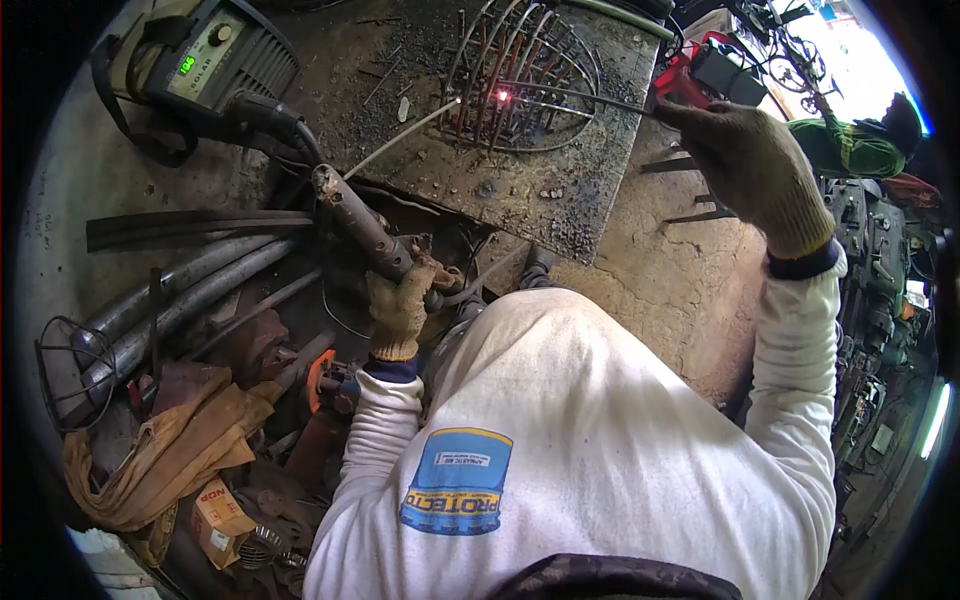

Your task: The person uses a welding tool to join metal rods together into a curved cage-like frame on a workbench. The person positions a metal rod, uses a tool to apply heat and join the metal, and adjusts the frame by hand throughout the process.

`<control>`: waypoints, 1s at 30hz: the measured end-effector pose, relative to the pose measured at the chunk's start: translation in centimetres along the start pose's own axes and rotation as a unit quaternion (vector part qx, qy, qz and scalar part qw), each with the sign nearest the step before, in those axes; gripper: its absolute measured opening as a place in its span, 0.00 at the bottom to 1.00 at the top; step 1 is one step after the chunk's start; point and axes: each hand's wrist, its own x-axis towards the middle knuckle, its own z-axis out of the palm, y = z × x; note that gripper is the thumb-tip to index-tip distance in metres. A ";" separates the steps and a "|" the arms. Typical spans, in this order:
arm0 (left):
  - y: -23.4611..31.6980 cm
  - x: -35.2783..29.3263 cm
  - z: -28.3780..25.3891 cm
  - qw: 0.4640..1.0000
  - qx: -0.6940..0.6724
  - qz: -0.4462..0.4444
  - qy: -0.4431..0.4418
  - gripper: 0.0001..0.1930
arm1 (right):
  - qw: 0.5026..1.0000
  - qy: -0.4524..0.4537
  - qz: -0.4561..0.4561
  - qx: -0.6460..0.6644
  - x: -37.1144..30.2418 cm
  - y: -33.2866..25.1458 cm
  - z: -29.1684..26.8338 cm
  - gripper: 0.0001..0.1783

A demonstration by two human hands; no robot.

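My left hand point(400, 308), in a worn knit glove, is closed round a welding electrode holder point(362, 222). A pale electrode point(402, 138) runs from it up to the right, its tip a little left of a glowing red spot point(503, 96). That spot lies on a rounded frame of bent metal rods point(540, 50) resting on the stained metal table point(560, 210). My right hand point(752, 165), also gloved, grips the end of a thin dark rod point(590, 98). The rod reaches left across the frame to just above the glow; whether it touches is unclear.
A welding machine point(205, 62) with a green display stands at the upper left. Metal pipes point(190, 290), a brown cloth point(170, 460) and a small box point(222, 520) lie at the left. Grit and scraps lie on the table. A green bundle point(850, 148) is at the right.
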 end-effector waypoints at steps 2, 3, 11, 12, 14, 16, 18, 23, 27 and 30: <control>-0.2 -0.1 -0.3 1.000 0.000 0.014 0.000 0.13 | 1.000 -0.017 0.007 0.006 -0.7 -0.8 0.1 0.17; -0.3 -0.1 -0.4 1.000 0.000 0.026 -0.004 0.13 | 0.999 -0.035 0.020 0.011 -1.1 -1.2 0.2 0.17; -0.6 -0.1 -0.6 0.999 0.023 0.040 -0.016 0.13 | 1.000 0.007 -0.012 -0.022 -1.6 -2.7 1.3 0.17; -0.5 0.0 -0.5 0.999 0.013 0.042 -0.018 0.14 | 0.999 0.007 -0.008 -0.044 -1.4 -3.0 1.3 0.17; -0.9 0.1 -0.8 0.999 0.030 0.041 -0.014 0.14 | 0.998 0.006 -0.005 -0.066 -0.9 -4.0 1.0 0.17; -0.9 -0.1 -0.9 0.998 0.047 0.042 -0.006 0.14 | 0.990 -0.016 -0.012 -0.139 -0.3 -5.4 0.3 0.18; -0.9 -0.2 -0.7 0.999 -0.016 0.044 -0.014 0.14 | 0.989 -0.039 0.003 -0.144 0.1 -6.5 0.5 0.20; -1.0 -0.3 -0.7 1.000 -0.010 0.026 0.014 0.15 | 0.988 -0.056 0.008 -0.145 0.0 -6.5 1.6 0.23; -1.2 -0.3 -1.1 1.000 0.006 0.014 0.014 0.16 | 0.989 -0.035 -0.004 -0.145 -0.5 -6.0 2.3 0.24; -1.0 -0.4 -0.8 0.999 0.016 0.001 0.030 0.16 | 0.991 -0.022 -0.016 -0.132 -0.7 -5.4 2.9 0.25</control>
